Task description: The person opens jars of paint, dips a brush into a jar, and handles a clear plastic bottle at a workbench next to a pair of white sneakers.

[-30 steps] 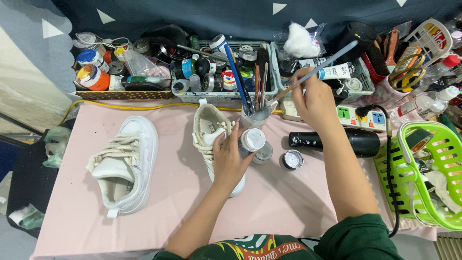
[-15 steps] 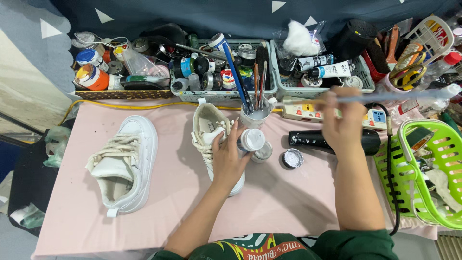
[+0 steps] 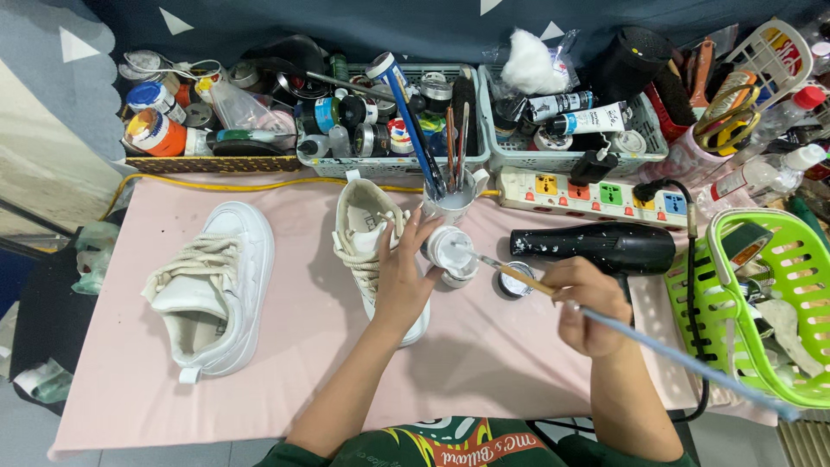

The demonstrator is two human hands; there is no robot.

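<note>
Right hand (image 3: pixel 588 304) holding paintbrush (image 3: pixel 553 292), tip at white jar (image 3: pixel 450 251), left hand (image 3: pixel 405 281) steadying jar

The middle of the white sneaker (image 3: pixel 372 251) is covered by the left hand (image 3: pixel 402 281). Beside that sneaker, the paint jar's (image 3: pixel 451 255) contents cannot be made out, and the brush (image 3: pixel 622 333) handle's far end is blurred.

White sneakers: two, one (image 3: pixel 212 290) lying left on the pink table, one (image 3: pixel 367 233) under the left hand.
Hands: two, left hand (image 3: pixel 406 277), right hand (image 3: pixel 588 303).
Paintbrushes in hand: one, the long blue-handled paintbrush (image 3: pixel 605 324).
Small white paint jars: one (image 3: pixel 450 252).
Loose round lids: one (image 3: pixel 516 279).
Brush cups: one (image 3: pixel 451 203).
Black hair dryers: one (image 3: pixel 596 246).
Power strips: one (image 3: pixel 596 192).
Green baskets: one (image 3: pixel 808 346).
Grey storage baskets along the back: two (image 3: pixel 389 164), (image 3: pixel 644 143).
</note>
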